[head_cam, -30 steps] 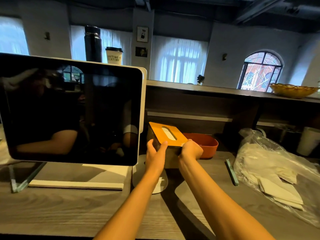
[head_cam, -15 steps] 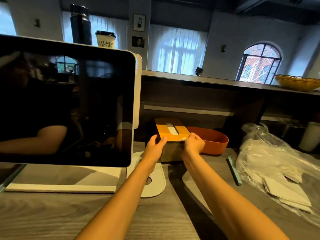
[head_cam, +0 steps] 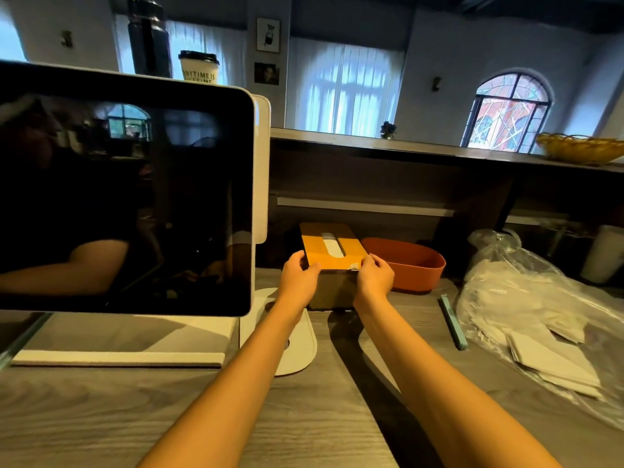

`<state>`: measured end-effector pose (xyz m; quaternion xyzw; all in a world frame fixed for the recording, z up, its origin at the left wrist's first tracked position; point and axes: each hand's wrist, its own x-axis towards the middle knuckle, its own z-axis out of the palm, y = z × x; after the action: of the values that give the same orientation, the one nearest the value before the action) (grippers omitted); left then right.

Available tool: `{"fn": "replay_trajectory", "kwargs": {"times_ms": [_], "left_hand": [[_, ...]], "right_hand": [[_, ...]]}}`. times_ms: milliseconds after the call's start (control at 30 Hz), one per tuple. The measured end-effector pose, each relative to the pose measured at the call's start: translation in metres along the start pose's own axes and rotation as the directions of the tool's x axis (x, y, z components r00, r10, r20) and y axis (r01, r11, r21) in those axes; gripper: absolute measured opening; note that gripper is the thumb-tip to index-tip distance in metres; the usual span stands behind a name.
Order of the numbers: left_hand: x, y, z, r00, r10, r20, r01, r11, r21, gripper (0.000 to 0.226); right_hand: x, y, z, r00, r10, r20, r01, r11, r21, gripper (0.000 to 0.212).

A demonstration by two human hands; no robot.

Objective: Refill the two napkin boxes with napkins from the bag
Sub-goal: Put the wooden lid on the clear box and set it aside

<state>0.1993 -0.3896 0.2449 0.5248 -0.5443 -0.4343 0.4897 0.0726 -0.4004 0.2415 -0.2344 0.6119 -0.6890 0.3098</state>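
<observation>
Head cam, frame centre: both hands on the napkin box [head_cam: 332, 265] on the table [head_cam: 304, 417], left hand [head_cam: 299, 278] and right hand [head_cam: 374, 276] fingers pinching its orange lid [head_cam: 331, 249] corners. Napkin bag [head_cam: 540, 305] sits far right.

Dark napkin box [head_cam: 332, 292] with yellow slotted lid [head_cam: 332, 246], white napkin showing in the slot, open terracotta-orange box [head_cam: 410, 266] just beside it, apparently empty, clear plastic bag [head_cam: 540, 298] of white napkins [head_cam: 553, 359] lying nearby.

Both arms outstretched, left hand [head_cam: 299, 276] and right hand [head_cam: 374, 276] gripping, fingers curled
</observation>
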Motion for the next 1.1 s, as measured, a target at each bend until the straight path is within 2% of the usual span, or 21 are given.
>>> {"fn": "replay_trajectory", "kwargs": {"times_ms": [133,233,300,367,433,533,667,767,833,900,967,1100], "left_hand": [[-0.016,0.009,0.006,0.988,0.109,-0.106,-0.096,0.988,0.123,0.046],[-0.033,0.023,0.02,0.94,0.288,-0.185,-0.256,0.95,0.181,0.043],[-0.046,0.036,0.037,0.909,0.393,-0.141,-0.37,0.915,0.163,0.041],[-0.057,0.047,0.06,0.907,0.418,-0.055,-0.414,0.907,0.073,0.041],[-0.062,0.053,0.084,0.934,0.356,0.038,-0.354,0.934,-0.045,0.041],[-0.06,0.05,0.121,0.976,0.176,0.125,-0.155,0.974,-0.165,0.042],[-0.048,0.033,0.165,0.988,-0.093,0.121,0.113,0.979,-0.171,0.05],[-0.037,0.02,0.187,0.964,-0.244,0.107,0.26,0.95,-0.175,0.064],[-0.028,0.017,0.197,0.956,-0.279,0.089,0.291,0.935,-0.201,0.069],[-0.021,0.015,0.205,0.962,-0.272,0.04,0.273,0.934,-0.229,0.071],[-0.015,0.015,0.21,0.964,-0.265,-0.02,0.253,0.936,-0.243,0.07],[-0.01,0.011,0.215,0.966,-0.258,-0.031,0.242,0.936,-0.256,0.069]], "right_hand": [[0.003,-0.003,-0.011,0.994,-0.007,0.107,0.017,0.996,-0.092,0.032],[0.008,-0.009,-0.028,0.988,-0.102,0.116,0.12,0.98,-0.16,0.028],[0.012,-0.019,-0.046,0.982,-0.179,0.054,0.184,0.975,-0.128,0.025],[0.019,-0.026,-0.064,0.979,-0.204,0.016,0.205,0.973,-0.102,0.021],[0.027,-0.031,-0.081,0.982,-0.187,-0.006,0.185,0.979,-0.084,0.018],[0.048,-0.032,-0.104,0.983,-0.18,-0.039,0.174,0.977,-0.12,0.029],[0.083,-0.028,-0.125,0.984,-0.17,-0.056,0.155,0.965,-0.211,0.05],[0.109,-0.02,-0.129,0.997,-0.08,-0.003,0.076,0.962,-0.261,0.07],[0.121,-0.016,-0.127,1.0,-0.006,0.03,0.014,0.964,-0.265,0.077],[0.132,-0.012,-0.124,0.999,0.006,0.048,0.007,0.962,-0.273,0.076],[0.139,-0.009,-0.121,0.997,-0.014,0.072,0.034,0.958,-0.284,0.064],[0.147,-0.002,-0.119,0.995,-0.037,0.088,0.06,0.96,-0.275,0.038]]}}
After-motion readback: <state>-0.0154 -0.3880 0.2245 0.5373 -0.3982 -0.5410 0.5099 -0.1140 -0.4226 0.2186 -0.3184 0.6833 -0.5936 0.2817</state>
